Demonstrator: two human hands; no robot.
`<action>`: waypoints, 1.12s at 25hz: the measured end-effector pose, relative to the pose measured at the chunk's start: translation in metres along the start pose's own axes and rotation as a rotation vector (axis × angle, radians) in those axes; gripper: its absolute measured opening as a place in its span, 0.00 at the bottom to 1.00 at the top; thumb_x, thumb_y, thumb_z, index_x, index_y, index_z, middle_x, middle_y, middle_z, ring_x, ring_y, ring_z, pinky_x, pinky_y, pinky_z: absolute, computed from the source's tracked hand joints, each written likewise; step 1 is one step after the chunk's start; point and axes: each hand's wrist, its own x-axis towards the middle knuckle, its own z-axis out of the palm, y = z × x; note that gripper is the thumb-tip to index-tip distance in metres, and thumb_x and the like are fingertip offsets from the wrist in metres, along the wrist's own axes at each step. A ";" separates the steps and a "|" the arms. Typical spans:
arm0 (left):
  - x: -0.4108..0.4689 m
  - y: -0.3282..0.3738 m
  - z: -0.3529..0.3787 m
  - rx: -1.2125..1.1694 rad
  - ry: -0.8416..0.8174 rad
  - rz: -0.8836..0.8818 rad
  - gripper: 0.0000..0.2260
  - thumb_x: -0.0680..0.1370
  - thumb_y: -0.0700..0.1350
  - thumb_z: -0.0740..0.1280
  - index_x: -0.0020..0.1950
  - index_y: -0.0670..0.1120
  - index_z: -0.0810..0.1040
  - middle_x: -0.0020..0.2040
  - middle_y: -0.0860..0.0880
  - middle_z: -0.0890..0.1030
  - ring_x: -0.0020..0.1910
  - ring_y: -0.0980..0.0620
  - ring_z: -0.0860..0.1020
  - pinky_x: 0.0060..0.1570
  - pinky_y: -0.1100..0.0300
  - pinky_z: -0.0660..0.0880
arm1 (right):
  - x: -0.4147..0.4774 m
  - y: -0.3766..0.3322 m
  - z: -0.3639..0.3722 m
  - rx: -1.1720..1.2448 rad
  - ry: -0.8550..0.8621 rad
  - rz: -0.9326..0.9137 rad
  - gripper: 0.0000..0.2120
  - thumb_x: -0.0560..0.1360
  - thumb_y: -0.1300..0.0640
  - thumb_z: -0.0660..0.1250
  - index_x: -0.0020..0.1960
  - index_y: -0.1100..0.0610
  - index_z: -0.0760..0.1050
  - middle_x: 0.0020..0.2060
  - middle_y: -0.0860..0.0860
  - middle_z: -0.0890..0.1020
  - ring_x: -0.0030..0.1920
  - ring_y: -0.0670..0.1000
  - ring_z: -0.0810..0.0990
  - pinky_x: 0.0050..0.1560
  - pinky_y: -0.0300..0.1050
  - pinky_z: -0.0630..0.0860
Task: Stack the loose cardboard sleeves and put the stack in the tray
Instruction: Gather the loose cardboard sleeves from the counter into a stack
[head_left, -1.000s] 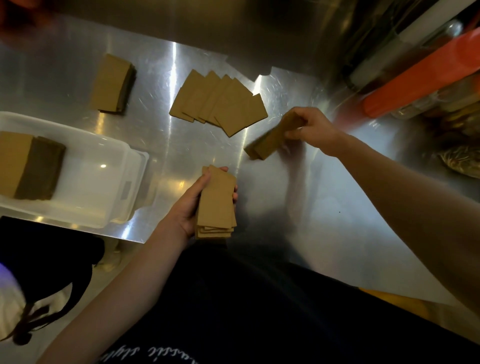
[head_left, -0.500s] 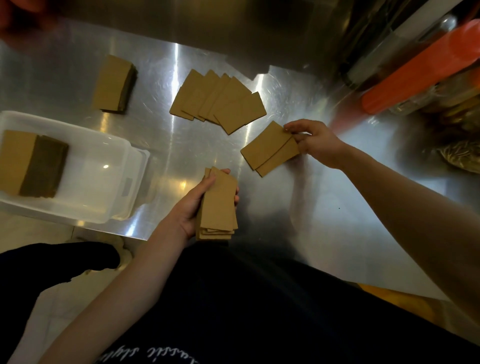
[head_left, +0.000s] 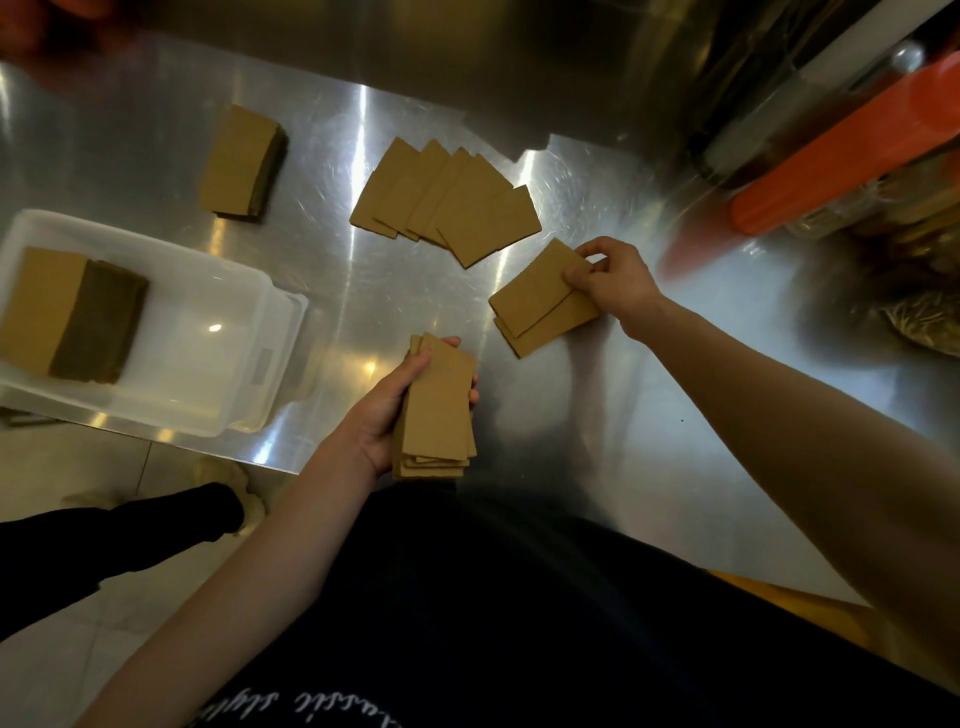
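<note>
Cardboard sleeves, step in hand: merge the two offset sleeves (head_left: 543, 301) pinched by the right hand (head_left: 615, 283) onto the held stack (head_left: 439, 408). Best to square their edges first, then lay them flat on top. Left hand (head_left: 387, 415) clasps that stack, thumb along one long side, fingertips on the other, above the steel table (head_left: 363, 291) edge. Fanned sleeves (head_left: 449, 205) lie beyond; tray (head_left: 223, 332) sits left, one pile inside.
</note>
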 end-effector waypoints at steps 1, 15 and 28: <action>0.000 0.000 -0.001 -0.004 0.002 0.002 0.32 0.62 0.54 0.82 0.63 0.50 0.77 0.53 0.39 0.81 0.47 0.43 0.82 0.48 0.48 0.80 | -0.001 -0.002 -0.003 -0.006 -0.022 -0.015 0.15 0.75 0.52 0.70 0.59 0.54 0.73 0.49 0.54 0.80 0.46 0.51 0.80 0.44 0.43 0.77; -0.001 0.000 -0.004 -0.003 0.000 0.005 0.33 0.62 0.53 0.82 0.64 0.50 0.76 0.54 0.39 0.81 0.47 0.43 0.82 0.48 0.49 0.80 | -0.013 -0.001 -0.018 0.043 -0.185 -0.077 0.10 0.77 0.71 0.60 0.49 0.59 0.76 0.42 0.52 0.79 0.43 0.50 0.80 0.39 0.40 0.82; 0.002 -0.003 -0.004 0.009 -0.005 0.012 0.32 0.63 0.54 0.81 0.65 0.51 0.76 0.55 0.39 0.81 0.48 0.43 0.82 0.49 0.48 0.79 | -0.014 0.013 -0.017 0.155 -0.205 0.000 0.21 0.70 0.69 0.72 0.62 0.62 0.74 0.52 0.60 0.81 0.51 0.58 0.82 0.46 0.44 0.81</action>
